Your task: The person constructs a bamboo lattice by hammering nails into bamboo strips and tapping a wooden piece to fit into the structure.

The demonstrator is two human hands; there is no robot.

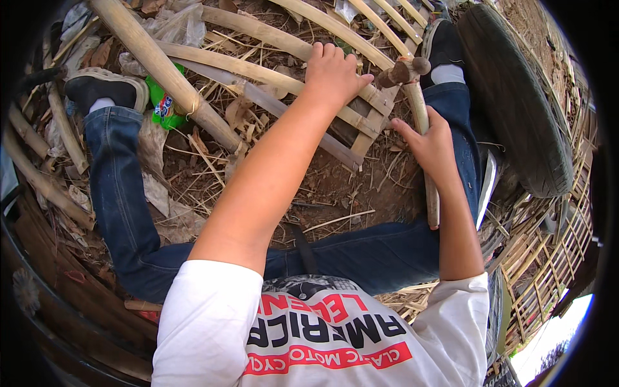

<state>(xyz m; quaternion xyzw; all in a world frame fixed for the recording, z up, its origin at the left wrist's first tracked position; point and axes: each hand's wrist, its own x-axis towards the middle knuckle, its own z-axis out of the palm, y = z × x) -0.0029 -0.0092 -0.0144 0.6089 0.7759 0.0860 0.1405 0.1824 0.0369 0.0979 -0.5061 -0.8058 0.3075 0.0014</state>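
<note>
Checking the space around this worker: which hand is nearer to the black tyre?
Right. The right hand holds the hammer left of the tyre, with the right leg between them; the left hand lies over the bamboo slats, farther left.

From my remote seat, I find the most room low over the bare soil (387, 184), between the near end of the bamboo lattice (374, 122) and the jeans (380, 251); a hand could slip through there. Ahead, the lattice's slats leave me only narrow slots. The hammer (418, 106) head sits just beside the left hand (332, 69), crowding its right side. Farther right, the blade (488, 184) and the tyre (516, 103) hem me in, while a thick bamboo pole (162, 71) bars the left.
</note>
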